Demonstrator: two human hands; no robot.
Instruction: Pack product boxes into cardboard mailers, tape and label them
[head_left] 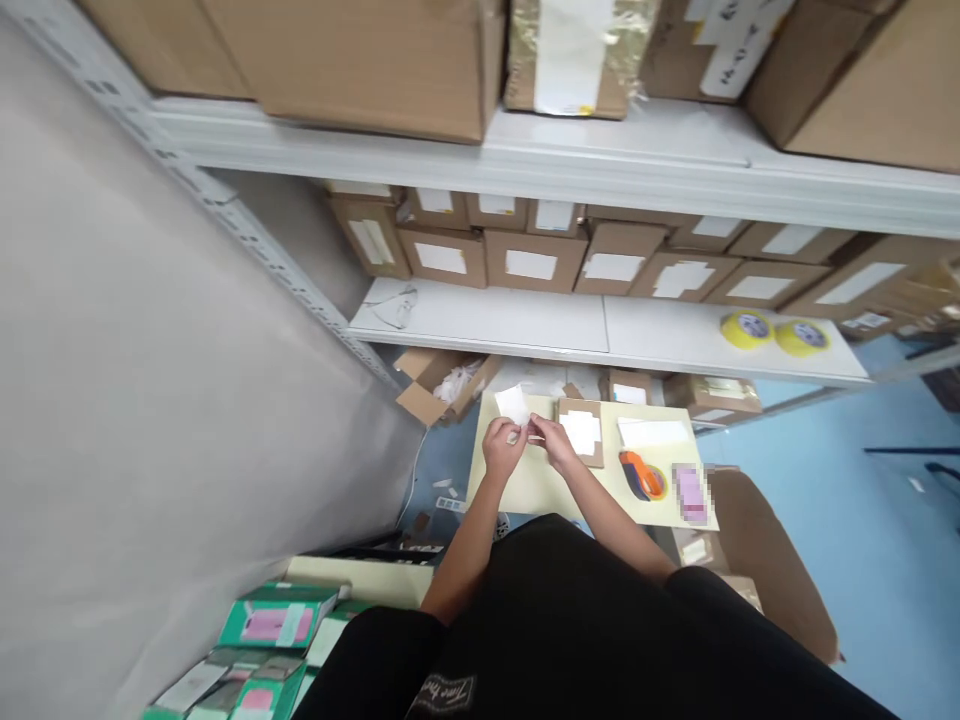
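A small white label sheet stands up above my fingertips over the cream table. My left hand pinches its lower edge. Close beside it, my right hand is also closed at the sheet's lower corner, and the two hands' fingertips nearly meet. Just right of my right hand lies a cardboard box with a white label on top. Farther right are a stack of white sheets and an orange tape dispenser.
Shelves with labelled cartons rise behind the table, with yellow tape rolls on one. An open carton stands on the floor at left. A large brown carton is by the table's right side; green boxes lie lower left.
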